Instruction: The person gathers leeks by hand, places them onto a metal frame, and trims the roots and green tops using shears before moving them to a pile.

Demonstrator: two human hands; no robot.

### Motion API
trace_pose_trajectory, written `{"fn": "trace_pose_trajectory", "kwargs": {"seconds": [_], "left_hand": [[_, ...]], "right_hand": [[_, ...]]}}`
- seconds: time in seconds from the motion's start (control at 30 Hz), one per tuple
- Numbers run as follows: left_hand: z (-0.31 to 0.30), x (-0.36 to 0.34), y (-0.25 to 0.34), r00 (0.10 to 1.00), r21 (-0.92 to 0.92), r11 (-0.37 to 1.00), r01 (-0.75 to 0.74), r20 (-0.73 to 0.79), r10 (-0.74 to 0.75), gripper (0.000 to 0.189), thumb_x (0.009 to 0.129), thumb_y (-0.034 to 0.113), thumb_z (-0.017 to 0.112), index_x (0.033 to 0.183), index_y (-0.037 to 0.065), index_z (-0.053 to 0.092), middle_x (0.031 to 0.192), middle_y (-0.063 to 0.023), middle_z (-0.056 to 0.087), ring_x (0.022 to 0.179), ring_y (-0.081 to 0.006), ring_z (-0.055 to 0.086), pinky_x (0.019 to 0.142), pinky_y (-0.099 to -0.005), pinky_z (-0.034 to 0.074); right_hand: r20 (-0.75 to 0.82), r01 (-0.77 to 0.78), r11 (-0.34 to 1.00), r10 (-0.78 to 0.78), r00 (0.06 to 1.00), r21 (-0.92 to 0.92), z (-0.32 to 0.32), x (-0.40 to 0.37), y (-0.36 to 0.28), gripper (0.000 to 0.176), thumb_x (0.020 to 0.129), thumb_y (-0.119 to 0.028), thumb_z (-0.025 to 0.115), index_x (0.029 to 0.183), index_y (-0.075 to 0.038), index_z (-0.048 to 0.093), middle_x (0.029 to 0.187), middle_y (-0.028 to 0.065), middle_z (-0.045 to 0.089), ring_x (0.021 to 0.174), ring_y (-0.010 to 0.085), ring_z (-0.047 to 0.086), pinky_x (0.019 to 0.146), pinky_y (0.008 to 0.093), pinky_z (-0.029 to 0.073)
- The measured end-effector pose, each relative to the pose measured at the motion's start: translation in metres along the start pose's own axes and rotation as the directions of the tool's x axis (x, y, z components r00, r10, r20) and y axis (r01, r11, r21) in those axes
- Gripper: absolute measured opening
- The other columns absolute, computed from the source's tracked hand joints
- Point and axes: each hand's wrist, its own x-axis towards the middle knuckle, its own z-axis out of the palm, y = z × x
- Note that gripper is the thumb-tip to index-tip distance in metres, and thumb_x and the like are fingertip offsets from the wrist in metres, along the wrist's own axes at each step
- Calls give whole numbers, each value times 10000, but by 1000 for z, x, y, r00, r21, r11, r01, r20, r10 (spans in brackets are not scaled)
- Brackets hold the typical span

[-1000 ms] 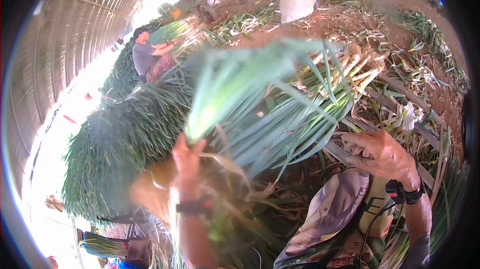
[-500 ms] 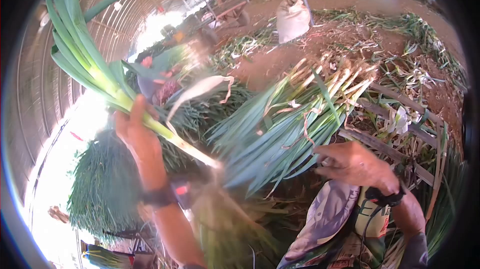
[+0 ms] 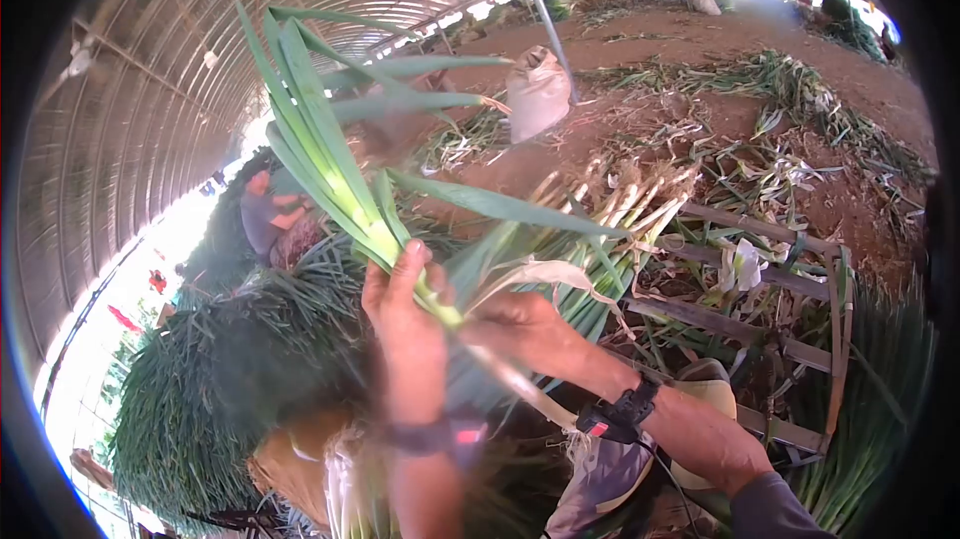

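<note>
My left hand (image 3: pixel 408 324) grips a single green onion stalk (image 3: pixel 340 174) at its pale neck, leaves fanned up and to the left, white shank pointing down-right. My right hand (image 3: pixel 515 324) has its fingers on the same stalk just right of the left hand, at a loose pale outer skin (image 3: pixel 545 274) that curls off it. Behind both hands lies a heap of cut green onions (image 3: pixel 585 239), white ends pointing up-right.
A long bank of stacked green onions (image 3: pixel 200 379) runs along the left. Another person (image 3: pixel 262 219) sits behind it. A wooden pallet (image 3: pixel 760 279) lies at the right, a white sack (image 3: pixel 537 89) and trimmings on the dirt floor beyond.
My left hand brought the stalk from the far left back to the centre. My right hand rose from my lap and took hold of the stalk's outer skin.
</note>
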Motion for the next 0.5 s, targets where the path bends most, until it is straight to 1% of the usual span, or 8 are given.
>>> {"fn": "trace_pose_trajectory", "kwargs": {"seconds": [0.03,0.1,0.2,0.23,0.33,0.37,0.47,0.5], "left_hand": [[-3,2,-5,1000,-30,999,16,1,-16,195,940,109,728,1081,78,597,863,-22,602,645,-124,536,505,-277,411],[-11,5,-11,1000,-34,999,21,-14,-22,197,940,120,731,1080,78,598,865,-24,601,649,-124,533,510,-277,408],[-26,15,-16,997,-19,1000,9,-74,-10,200,942,137,733,1079,78,599,870,-25,593,659,-123,527,523,-275,403],[-33,16,-17,995,-12,1000,4,-103,-5,202,942,142,734,1079,78,600,873,-24,589,663,-122,525,528,-275,402],[-51,16,-18,995,-66,998,2,-95,-8,202,943,153,733,1077,79,600,879,-19,574,675,-119,513,543,-274,396],[-50,12,-19,996,-101,995,9,-92,-19,186,953,149,720,1074,78,597,883,-15,564,686,-115,504,551,-272,394],[-50,6,-22,998,-149,988,29,-44,-36,174,962,155,710,1071,80,598,884,-15,564,694,-113,501,557,-270,394],[-47,5,-22,998,-147,989,26,-56,-34,170,972,158,698,1084,85,593,896,-14,565,698,-109,495,562,-257,391]], "right_hand": [[-48,106,989,-112,993,-105,-1,-1,6,274,930,-230,742,1002,33,714,836,172,675,738,271,659,675,387,519],[-97,290,903,-335,937,-318,-4,-9,18,197,940,-172,720,943,26,714,776,172,651,714,283,654,644,390,510],[138,321,790,-294,946,-523,-15,-39,7,196,930,-152,714,866,29,676,734,173,602,673,313,633,617,406,509],[129,322,785,-301,945,-529,-17,-50,11,71,868,-47,748,895,-10,694,751,149,617,644,303,636,595,398,496],[218,384,718,-317,923,-580,-35,-59,18,104,871,-75,754,868,-9,674,769,150,627,643,315,635,608,418,506],[166,329,747,-288,943,-578,-35,-55,21,184,881,-135,769,898,1,646,790,155,644,685,322,658,634,416,522],[110,240,777,-217,970,-582,-30,-38,-2,323,908,-285,728,882,20,627,826,174,679,725,342,682,687,440,545],[140,218,787,-168,976,-577,-30,-35,1,390,897,-331,739,979,30,615,856,193,694,754,355,696,717,439,553]]}}
